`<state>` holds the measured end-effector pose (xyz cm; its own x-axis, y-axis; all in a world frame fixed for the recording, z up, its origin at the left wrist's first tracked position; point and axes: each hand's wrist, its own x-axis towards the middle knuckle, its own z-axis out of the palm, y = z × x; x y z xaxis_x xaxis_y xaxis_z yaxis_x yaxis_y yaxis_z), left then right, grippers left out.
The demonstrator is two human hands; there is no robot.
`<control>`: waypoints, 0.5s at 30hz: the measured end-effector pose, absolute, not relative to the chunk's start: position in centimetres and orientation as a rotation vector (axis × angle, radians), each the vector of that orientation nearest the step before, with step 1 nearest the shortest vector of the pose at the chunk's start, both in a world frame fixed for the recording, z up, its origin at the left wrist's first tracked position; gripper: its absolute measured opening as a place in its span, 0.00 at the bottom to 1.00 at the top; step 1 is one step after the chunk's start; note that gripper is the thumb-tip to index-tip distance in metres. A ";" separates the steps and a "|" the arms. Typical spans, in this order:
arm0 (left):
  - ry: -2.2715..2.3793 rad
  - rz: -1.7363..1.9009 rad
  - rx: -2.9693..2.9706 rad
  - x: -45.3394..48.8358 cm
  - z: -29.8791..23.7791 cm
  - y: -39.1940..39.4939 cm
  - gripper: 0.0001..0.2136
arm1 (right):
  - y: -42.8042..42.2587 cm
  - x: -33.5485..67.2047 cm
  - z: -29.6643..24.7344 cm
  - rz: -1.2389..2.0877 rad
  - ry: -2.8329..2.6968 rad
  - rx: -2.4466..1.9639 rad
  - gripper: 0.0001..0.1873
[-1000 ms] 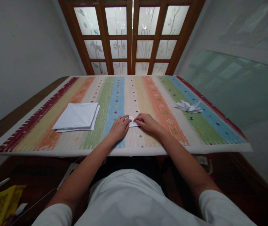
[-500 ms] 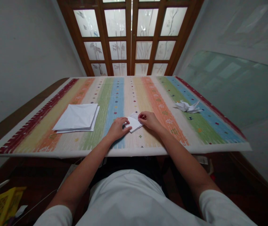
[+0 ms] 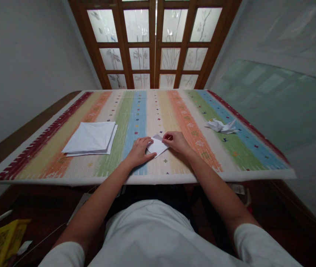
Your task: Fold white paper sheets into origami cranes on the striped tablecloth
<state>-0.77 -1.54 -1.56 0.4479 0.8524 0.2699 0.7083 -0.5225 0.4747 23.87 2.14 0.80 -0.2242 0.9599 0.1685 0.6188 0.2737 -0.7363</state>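
A small white folded paper (image 3: 157, 147) lies on the striped tablecloth in front of me, a flap raised at its far corner. My left hand (image 3: 141, 151) holds its left side, with the fingertips at the upper left edge and the thumb along the near edge. At the far right edge my right hand (image 3: 176, 141) pinches the paper between thumb and curled fingers. Off to the left rests a stack of white paper sheets (image 3: 91, 137). On the right side of the cloth sits a folded white paper crane (image 3: 221, 126).
The striped tablecloth (image 3: 135, 126) covers a wide table. Beyond its far edge stand wooden doors with glass panes (image 3: 155, 48). A glass panel (image 3: 274, 100) leans at the right wall. On the floor at lower left is a yellow plastic basket (image 3: 5, 241).
The left hand's thumb has shifted slightly along the near edge, and the paper's raised far flap shows more. The right hand keeps its pinch at nearly the same place.
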 end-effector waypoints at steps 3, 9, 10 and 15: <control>1.333 0.700 2.418 -0.8 -1.5 -1.6 0.25 | 1.9 23.6 1.0 0.613 -1.965 -1.421 0.04; 1.366 0.690 2.419 -0.6 -1.7 -1.5 0.28 | 1.4 23.2 1.1 0.378 -2.077 -1.351 0.06; 1.371 0.693 2.419 -0.6 -1.7 -1.5 0.28 | 1.3 23.1 1.1 0.367 -2.089 -1.346 0.06; 1.364 0.722 2.421 -0.6 -1.6 -1.6 0.29 | 1.5 23.0 0.9 0.421 -2.015 -1.342 0.06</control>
<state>-0.55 -1.56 -1.64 0.4326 0.8540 0.2891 0.7196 -0.5202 0.4600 22.97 1.49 0.92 -0.2458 0.9030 0.3525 0.6865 0.4188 -0.5943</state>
